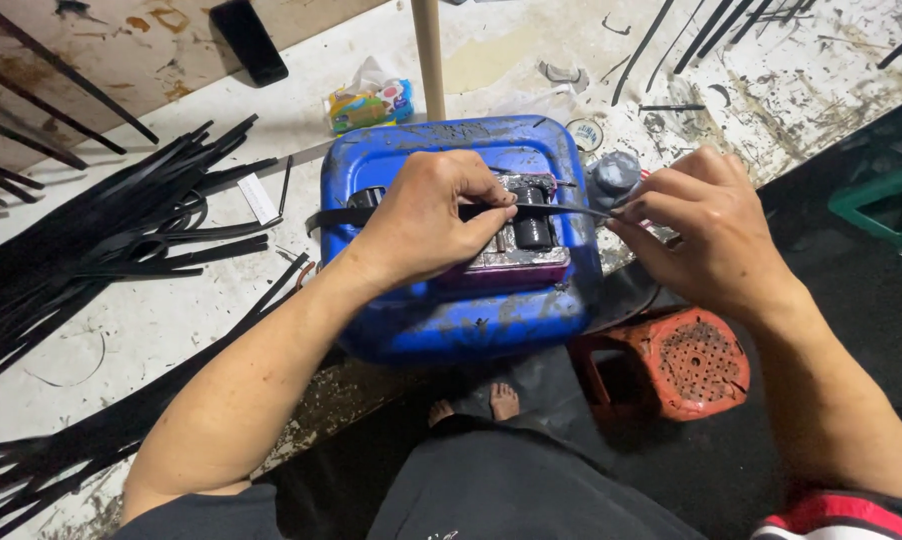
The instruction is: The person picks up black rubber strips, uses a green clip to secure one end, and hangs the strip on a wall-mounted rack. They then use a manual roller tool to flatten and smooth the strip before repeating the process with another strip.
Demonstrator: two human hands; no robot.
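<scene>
Bright, even light falls from above on the pale floor (151, 330), which shows crisp detail in its stains and paint flecks. The lower right is much darker, nearly black around the orange stool (671, 362). Soft sheen sits on the blue plastic can (451, 320) and on both forearms. Short, soft shadows lie under the black strips (121, 240). Focus is sharp across the middle; the wide lens bends straight lines near the edges, and no motion blur shows.
</scene>
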